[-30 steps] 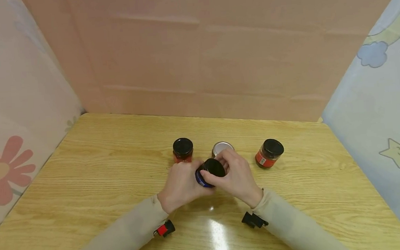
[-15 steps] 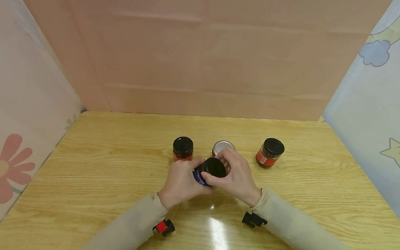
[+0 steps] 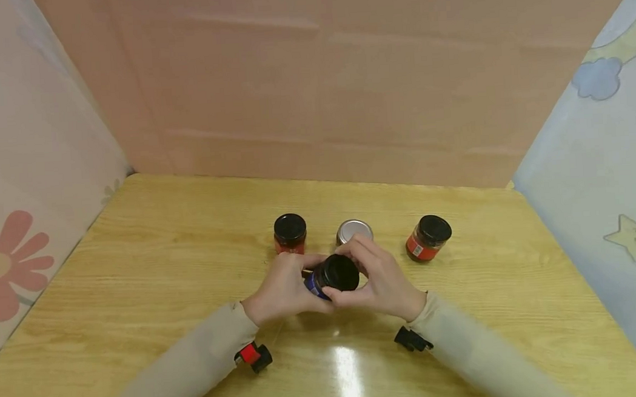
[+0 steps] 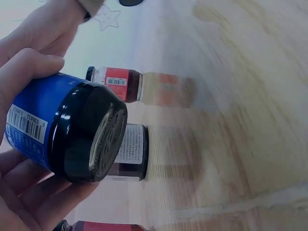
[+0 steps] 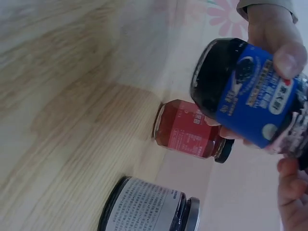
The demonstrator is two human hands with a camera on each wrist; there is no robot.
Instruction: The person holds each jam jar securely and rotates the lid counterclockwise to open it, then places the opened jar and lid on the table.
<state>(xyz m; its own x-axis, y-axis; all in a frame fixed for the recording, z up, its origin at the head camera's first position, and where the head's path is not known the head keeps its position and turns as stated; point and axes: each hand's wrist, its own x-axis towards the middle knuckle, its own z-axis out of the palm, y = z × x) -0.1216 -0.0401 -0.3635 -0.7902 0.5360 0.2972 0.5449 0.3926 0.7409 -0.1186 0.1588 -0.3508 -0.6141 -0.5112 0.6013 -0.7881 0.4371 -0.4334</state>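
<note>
Here, the blue-labelled jar tilts, gripped between 2 hands.

Table: warm, rather dim light in my head view, one white glare streak near the bottom edge.
Lid: so dark I lose detail.
Wall: pale, washed out in my left wrist view.
Red jar: I catch its soft reflection on the table.
White label: hazy in my right wrist view, small print too soft to read.
</note>
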